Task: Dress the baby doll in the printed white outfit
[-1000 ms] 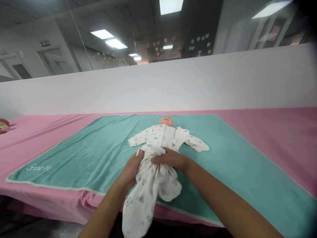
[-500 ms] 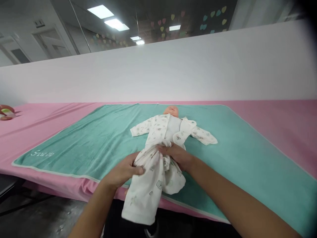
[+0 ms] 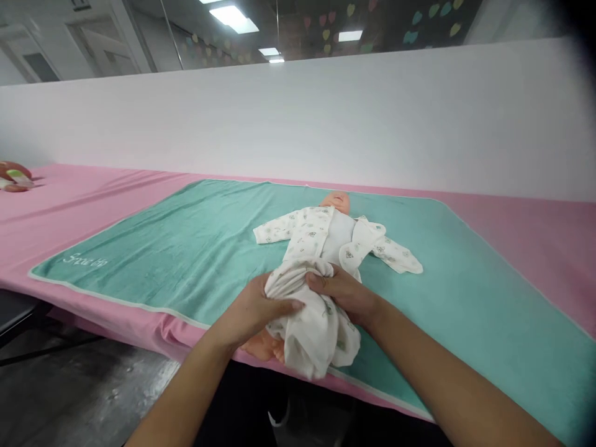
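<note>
A baby doll [image 3: 336, 201] lies on its back on a green blanket [image 3: 195, 236], its head at the far side. It wears a white printed baby shirt [image 3: 307, 233] that is open at the front, with the sleeves spread to both sides. My left hand [image 3: 261, 307] grips the left side of bunched white baby pants [image 3: 311, 329], thumb on top. On the other side, my right hand [image 3: 342, 292] pinches the gathered cloth near the doll's waist. The doll's bare feet [image 3: 265, 346] show under my left hand; its legs are mostly hidden.
Pink cloth [image 3: 88, 192] covers the table beneath the blanket. A white wall [image 3: 298, 124] rises behind it, with a dark window above. At the far left lies a brown and green toy [image 3: 16, 177]. A dark chair [image 3: 21, 313] stands at the left front.
The pant leg that hung down over the table edge is now gathered up between my hands. The doll's feet have come into view. My head view has shifted slightly.
</note>
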`<state>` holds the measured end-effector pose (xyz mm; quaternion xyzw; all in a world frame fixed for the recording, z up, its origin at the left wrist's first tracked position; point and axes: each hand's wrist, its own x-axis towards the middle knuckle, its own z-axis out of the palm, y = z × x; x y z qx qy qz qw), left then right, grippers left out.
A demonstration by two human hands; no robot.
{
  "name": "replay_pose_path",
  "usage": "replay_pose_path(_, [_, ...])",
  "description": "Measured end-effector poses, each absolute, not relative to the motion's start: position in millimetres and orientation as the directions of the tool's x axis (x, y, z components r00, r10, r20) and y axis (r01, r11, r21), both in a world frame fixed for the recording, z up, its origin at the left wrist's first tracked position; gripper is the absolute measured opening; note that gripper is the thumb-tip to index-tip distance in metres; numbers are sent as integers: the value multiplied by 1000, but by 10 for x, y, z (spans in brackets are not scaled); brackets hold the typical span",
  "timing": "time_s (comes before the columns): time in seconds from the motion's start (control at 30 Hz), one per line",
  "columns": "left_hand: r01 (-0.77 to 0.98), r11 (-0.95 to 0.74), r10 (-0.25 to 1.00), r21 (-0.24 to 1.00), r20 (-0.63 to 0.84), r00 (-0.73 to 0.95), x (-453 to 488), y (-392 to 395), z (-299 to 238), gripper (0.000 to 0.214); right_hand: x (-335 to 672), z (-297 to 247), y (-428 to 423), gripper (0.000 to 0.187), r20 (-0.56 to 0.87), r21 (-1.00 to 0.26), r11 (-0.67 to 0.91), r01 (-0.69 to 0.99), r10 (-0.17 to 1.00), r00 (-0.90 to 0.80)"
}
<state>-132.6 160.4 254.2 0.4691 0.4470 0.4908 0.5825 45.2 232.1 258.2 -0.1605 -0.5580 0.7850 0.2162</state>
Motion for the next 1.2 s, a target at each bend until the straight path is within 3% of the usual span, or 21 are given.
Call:
replay_pose_path(0.07, [-292, 10, 1000, 956, -17, -22, -1301, 1629, 2526, 27, 451, 2637, 2300, 37, -75, -982, -188, -1, 394, -916])
replay_pose_path(0.13, [-434, -18, 999, 901, -4, -48, -1285, 1630, 2482, 29, 435, 2669, 2281, 37, -137, -987, -126, 98, 346, -928])
replay_pose_path(0.23, [-484, 59, 997, 873, -32, 64, -1310, 1551, 2429, 43, 401, 2608, 2279, 28, -75, -973, -225, -50, 512, -856])
replay_pose_path(0.3, [-375, 111, 980, 920, -40, 193, -1351, 1481, 2442, 47, 394, 2535, 2290, 23, -12, -936, -292, -196, 583, -812])
replay_pose_path(0.37, [-172, 132, 960, 976, -83, 268, -1384, 1445, 2491, 47, 401, 2501, 2292, 23, 33, -913, -323, -250, 552, -833])
replay_pose_path(0.47, [79, 92, 995, 993, -95, 36, -1390, 1471, 2569, 27, 404, 2563, 2260, 36, 15, -963, -233, -136, 455, -890])
replay_pose_path(0.57, [295, 17, 966, 955, 60, -251, -1359, 1507, 2609, 18, 360, 2652, 2199, 44, -103, -993, -86, 75, 396, -913])
replay_pose_path(0.7, [503, -47, 954, 863, 188, -233, -1341, 1412, 2687, 40, 282, 2660, 2155, 29, -52, -998, -52, 26, 577, -815])
replay_pose_path(0.8, [390, -16, 989, 921, 72, -130, -1382, 1294, 2774, 47, 266, 2696, 2166, 24, -49, -983, -167, -72, 628, -776])
replay_pose_path(0.9, [82, 12, 1000, 997, -13, 11, -1432, 1211, 2819, 48, 254, 2809, 2180, 18, -90, -952, -295, -84, 532, -842])
replay_pose_path(1.0, [-135, 38, 999, 990, -35, 18, -1412, 1154, 2832, 45, 188, 2899, 2174, 22, -93, -970, -243, -26, 467, -880])
replay_pose_path(1.1, [-75, 103, 990, 992, -110, -93, -1316, 1122, 2855, 54, 91, 2902, 2161, 22, -102, -994, -73, 75, 511, -854])
replay_pose_path(1.2, [177, 133, 956, 975, -79, -283, -1244, 1144, 2850, 64, 45, 2844, 2180, 24, -109, -992, -109, 64, 479, -871])
